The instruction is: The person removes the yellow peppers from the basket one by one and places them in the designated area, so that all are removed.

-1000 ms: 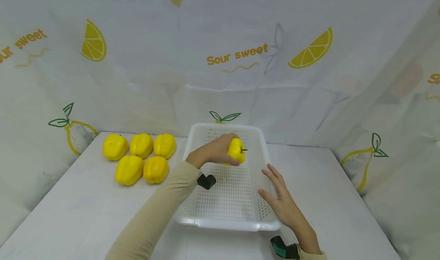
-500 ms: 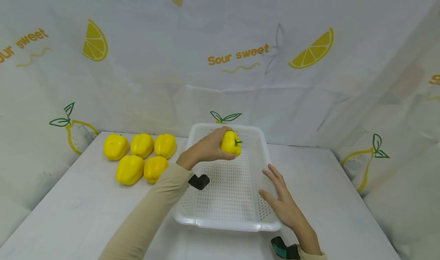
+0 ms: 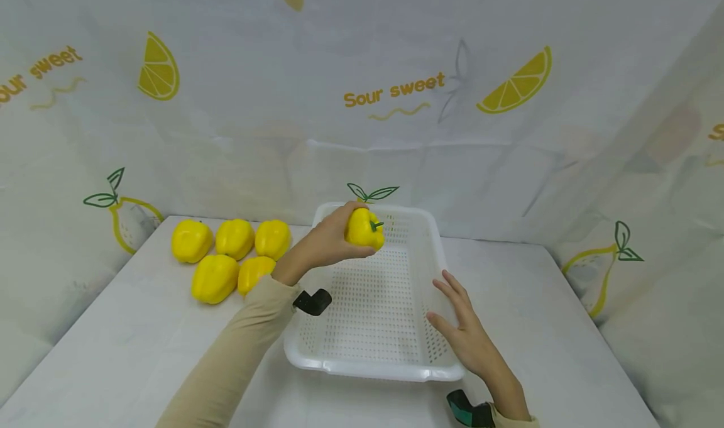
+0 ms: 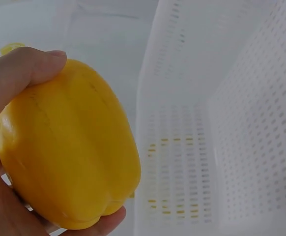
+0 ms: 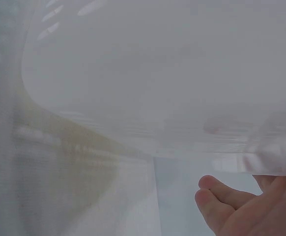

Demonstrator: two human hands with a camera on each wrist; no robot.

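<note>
In the head view my left hand [image 3: 330, 236] grips a yellow bell pepper [image 3: 364, 228] above the white perforated basket [image 3: 373, 373], near its far left side. The pepper's green stem points right. The left wrist view shows the thumb on top of the pepper [image 4: 69, 147] and fingertips below, beside the basket wall [image 4: 177, 123]. My right hand [image 3: 466, 334] is at the basket's right side, fingers spread and fairly straight. In the right wrist view, that hand [image 5: 251, 209] is next to the basket's outer wall [image 5: 157, 73]; whether every finger touches it I cannot tell.
Several more yellow bell peppers [image 3: 213, 279] lie in two rows on the white table [image 3: 136, 346], left of the basket. A lemon-printed sheet [image 3: 254, 101] hangs behind the table and at both sides.
My left hand has moved left and slightly up in the head view, carrying the bell pepper. The right hand stays at the basket's right side.
</note>
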